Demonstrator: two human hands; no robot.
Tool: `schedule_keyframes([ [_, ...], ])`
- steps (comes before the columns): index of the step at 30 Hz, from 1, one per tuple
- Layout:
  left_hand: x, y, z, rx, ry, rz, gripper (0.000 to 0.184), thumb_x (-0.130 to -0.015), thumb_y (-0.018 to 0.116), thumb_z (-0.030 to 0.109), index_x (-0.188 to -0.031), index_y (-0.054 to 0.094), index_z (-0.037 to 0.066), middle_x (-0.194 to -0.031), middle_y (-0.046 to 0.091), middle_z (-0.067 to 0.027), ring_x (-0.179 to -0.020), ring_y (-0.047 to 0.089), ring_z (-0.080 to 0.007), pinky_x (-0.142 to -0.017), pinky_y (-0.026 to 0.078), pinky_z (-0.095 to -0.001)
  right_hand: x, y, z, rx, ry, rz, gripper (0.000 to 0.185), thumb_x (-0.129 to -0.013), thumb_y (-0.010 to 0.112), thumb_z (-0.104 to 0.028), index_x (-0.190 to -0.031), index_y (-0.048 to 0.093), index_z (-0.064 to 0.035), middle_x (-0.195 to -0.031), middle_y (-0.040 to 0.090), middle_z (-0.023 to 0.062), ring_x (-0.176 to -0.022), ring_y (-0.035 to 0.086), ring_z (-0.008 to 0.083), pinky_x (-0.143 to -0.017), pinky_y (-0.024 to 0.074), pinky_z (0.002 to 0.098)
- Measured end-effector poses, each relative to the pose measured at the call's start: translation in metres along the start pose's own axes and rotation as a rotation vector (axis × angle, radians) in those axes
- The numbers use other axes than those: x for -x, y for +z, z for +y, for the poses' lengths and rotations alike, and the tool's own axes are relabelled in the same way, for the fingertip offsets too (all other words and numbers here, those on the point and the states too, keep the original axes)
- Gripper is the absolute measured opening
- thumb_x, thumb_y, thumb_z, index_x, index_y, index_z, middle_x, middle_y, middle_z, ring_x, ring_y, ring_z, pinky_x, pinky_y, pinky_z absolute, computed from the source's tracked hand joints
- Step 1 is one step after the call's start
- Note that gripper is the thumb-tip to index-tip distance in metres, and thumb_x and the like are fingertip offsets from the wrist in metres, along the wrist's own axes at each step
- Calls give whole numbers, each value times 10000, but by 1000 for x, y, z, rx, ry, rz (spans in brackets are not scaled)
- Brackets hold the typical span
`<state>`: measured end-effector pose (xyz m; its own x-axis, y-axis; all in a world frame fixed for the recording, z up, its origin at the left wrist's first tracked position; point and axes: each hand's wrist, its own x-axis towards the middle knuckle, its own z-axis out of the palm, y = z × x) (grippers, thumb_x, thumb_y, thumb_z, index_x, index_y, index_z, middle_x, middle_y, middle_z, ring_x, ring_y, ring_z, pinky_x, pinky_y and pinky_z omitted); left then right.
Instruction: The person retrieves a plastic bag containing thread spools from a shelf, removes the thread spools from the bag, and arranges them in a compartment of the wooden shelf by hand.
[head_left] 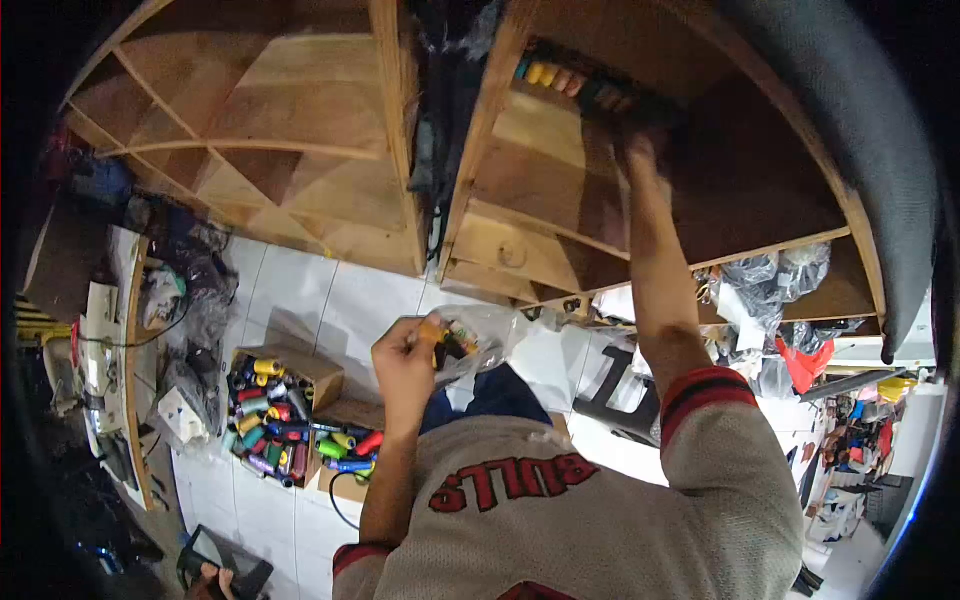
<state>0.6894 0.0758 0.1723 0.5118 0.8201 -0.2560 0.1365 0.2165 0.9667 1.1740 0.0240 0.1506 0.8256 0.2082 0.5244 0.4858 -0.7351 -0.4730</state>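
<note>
My left hand (402,362) is closed in front of my chest, gripping a clear plastic bag (490,335). Small yellow and dark items show through the plastic; a yellow one (432,330) lies right at my fingers, and I cannot make out its kind. My right arm stretches up into a wooden shelf compartment (550,185). There my right hand (645,150) is dim and blurred, close to the end of a row of thread spools (560,78). Its fingers do not show clearly, so whether it touches or holds a spool is hidden.
Cardboard boxes hold many coloured thread cones (270,420) on the white tiled floor (280,285). Another wooden shelf unit (300,100) stands left. Plastic-wrapped bundles (775,275) fill a low shelf at right. A dark plastic stool (615,400) is below my right arm.
</note>
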Motion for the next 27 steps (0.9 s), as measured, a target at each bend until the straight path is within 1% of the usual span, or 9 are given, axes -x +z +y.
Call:
schedule_keyframes([
  [3,-1,-3,-1,21,-14,-4,209,-853,622,145,-782,627,-52,-630,573,4,-575,465,-37,-518,378,-192,34,-37,-28,-372,59,-162,231,-894,502,-182,-955,609,13,-879,633,102,-707,591,221,-646,483,325],
  [6,-3,-4,3,47,-10,1,204,-851,623,140,-772,625,-48,-622,569,6,-557,462,-39,-510,380,-193,110,-113,-96,-1267,380,-603,227,-896,510,-177,-937,622,16,-850,646,93,-648,601,201,-600,494,312],
  [9,-1,-3,8,68,1,16,194,-851,623,135,-766,625,-39,-615,566,8,-534,452,-35,-483,362,-196,190,-157,-131,-1188,147,-1415,303,-885,543,-229,-1006,606,41,-866,645,121,-736,626,199,-650,515,310],
  [11,0,-6,9,83,-19,-19,191,-847,628,143,-764,628,-29,-601,556,13,-514,429,-28,-453,328,-199,250,-148,-149,-1124,-13,-1682,306,-865,551,-229,-1014,596,35,-846,651,147,-754,634,256,-695,511,348],
  [13,-1,-7,9,100,10,-43,193,-843,632,146,-760,629,-28,-592,545,17,-511,418,-25,-443,311,-199,281,-130,-164,-489,-555,-1469,299,-829,561,-217,-1028,591,4,-866,641,185,-812,625,313,-722,492,379],
  [15,1,-7,13,-47,43,-18,198,-840,635,147,-758,630,-33,-588,535,19,-518,422,-31,-454,327,-196,321,-95,-166,-281,-477,-1316,273,-801,561,-196,-1008,572,-19,-843,615,206,-827,599,344,-712,472,400],
  [18,1,-5,9,32,114,-26,195,-835,639,141,-762,628,-39,-598,540,12,-545,423,-34,-478,351,-196,325,-78,-171,-550,-678,-1390,260,-790,563,-200,-982,555,-24,-840,614,173,-836,603,311,-714,465,388],
  [22,3,-9,2,-17,154,-20,189,-831,641,130,-767,623,-47,-604,527,23,-565,421,-34,-493,353,-197,340,-89,-179,-665,-530,-1409,307,-818,548,-230,-1049,513,-30,-1012,589,108,-911,575,192,-784,438,311],
  [27,6,-17,-9,46,129,-7,195,-837,645,156,-745,618,-14,-577,487,52,-492,365,-18,-438,277,-186,389,-47,-145,-1126,-353,-1393,309,-810,547,-192,-1073,522,-31,-992,598,126,-906,581,217,-770,443,324],
])
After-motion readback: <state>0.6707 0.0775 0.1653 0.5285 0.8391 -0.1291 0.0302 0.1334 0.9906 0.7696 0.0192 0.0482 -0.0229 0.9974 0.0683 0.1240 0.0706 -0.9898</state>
